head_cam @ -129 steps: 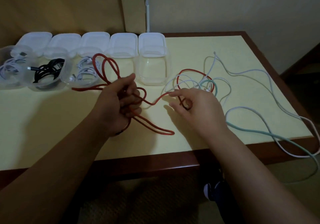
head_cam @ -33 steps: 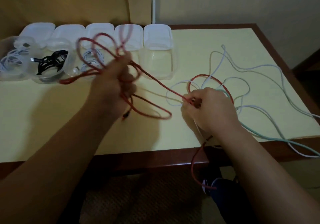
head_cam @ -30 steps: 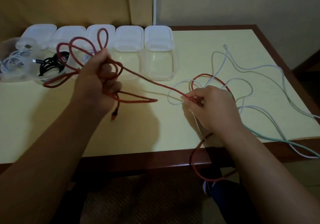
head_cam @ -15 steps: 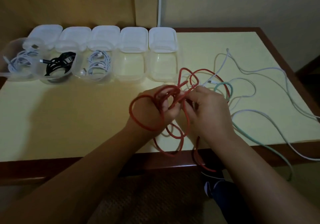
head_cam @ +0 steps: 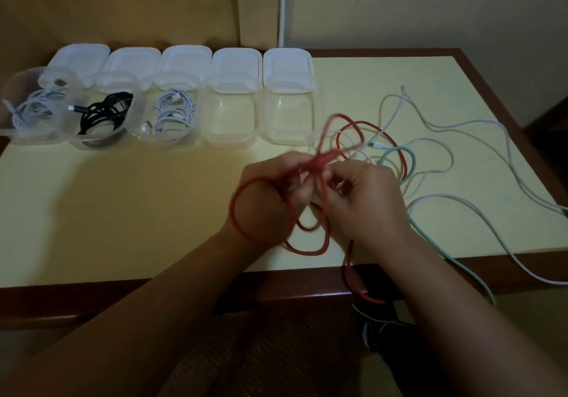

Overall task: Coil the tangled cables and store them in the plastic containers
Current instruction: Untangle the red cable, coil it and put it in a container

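- While both hands work close together above the table, the left hand is closed on a bundle of loops of the red cable; one loop circles its wrist side.
- Right hand pinches the same red cable just beside the left; motion blur hides the exact finger placement.
- Red cable's free run passes under the right hand, drops over the near table edge, and another loop lies among the white cables and the green cable.
- Three bins hold coiled cables; the two empty bins stand just behind the hands.
- Risk, judged: pulling the red slack could drag the interlaced white and green cables along and tighten the tangle.
- Risk, judged: uneven loops may slip from the left hand and spring open.
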Demonstrator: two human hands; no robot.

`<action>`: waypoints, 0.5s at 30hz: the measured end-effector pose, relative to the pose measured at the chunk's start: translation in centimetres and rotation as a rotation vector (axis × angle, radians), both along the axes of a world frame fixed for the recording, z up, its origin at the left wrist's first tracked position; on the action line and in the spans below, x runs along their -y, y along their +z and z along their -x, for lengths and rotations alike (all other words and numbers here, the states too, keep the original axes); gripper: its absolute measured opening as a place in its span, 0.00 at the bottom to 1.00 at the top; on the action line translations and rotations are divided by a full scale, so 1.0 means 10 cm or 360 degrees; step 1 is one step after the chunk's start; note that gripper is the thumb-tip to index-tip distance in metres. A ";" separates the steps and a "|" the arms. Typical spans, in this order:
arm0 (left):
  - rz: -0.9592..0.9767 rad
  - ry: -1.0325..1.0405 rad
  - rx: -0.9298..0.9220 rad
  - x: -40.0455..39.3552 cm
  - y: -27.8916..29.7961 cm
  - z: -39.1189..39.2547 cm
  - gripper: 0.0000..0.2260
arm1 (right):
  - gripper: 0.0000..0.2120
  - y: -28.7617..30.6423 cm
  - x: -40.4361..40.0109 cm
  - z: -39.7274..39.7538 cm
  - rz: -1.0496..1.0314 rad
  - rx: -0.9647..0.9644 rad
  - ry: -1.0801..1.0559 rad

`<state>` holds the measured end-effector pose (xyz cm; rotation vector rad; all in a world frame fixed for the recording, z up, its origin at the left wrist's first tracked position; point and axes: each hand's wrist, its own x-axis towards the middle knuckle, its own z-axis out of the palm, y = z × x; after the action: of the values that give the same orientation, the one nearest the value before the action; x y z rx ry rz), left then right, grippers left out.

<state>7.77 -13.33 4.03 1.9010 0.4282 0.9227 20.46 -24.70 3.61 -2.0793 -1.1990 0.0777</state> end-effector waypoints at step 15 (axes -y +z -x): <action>0.1032 0.0475 0.0335 -1.02 0.22 0.37 0.10 | 0.11 -0.01 0.05 -0.25 -0.0018 0.0056 -0.0308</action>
<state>4.07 -3.15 6.19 1.1574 0.7885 1.0104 22.95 -25.20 3.51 -2.1838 -1.0103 -0.0561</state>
